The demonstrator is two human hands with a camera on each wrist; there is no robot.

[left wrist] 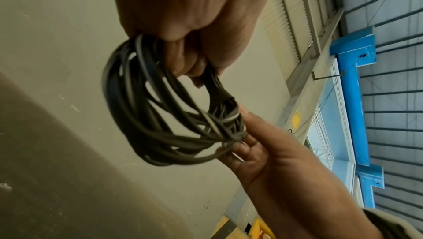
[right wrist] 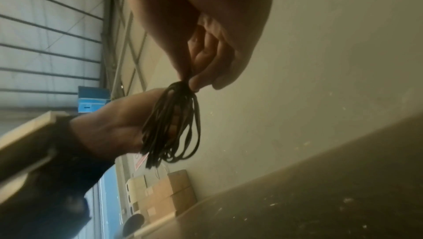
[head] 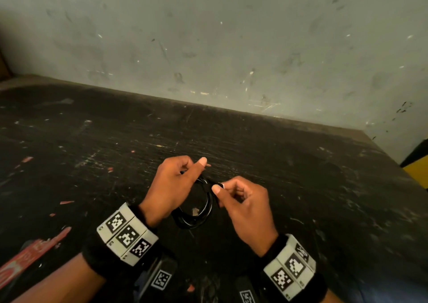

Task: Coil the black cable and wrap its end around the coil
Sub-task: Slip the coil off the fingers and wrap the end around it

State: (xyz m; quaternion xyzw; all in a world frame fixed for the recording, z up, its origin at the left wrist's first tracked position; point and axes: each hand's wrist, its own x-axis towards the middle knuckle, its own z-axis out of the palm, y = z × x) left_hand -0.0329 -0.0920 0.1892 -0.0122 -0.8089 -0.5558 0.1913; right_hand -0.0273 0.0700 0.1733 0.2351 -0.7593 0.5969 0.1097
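While the coil is held above the dark bench, its top is gripped by curled fingers of the left hand, and the cable end is pinched betw. thumb & forefinger of the right hand. Coiling looks done, wrapping underway; next, the end prob. needs passing round the bundle w/ tension kept. Loops hang downward, long axis approx. vertical.

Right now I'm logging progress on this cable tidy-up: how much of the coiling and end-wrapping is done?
Done: the thin black cable is gathered into a multi-loop coil, held above the scuffed dark tabletop. In hand: the left hand grips one side of the coil while the right hand pinches the opposite side, where a few turns already seem to bind the loops. Left: probably finishing the end wrap; the cable tip is not clearly visible.
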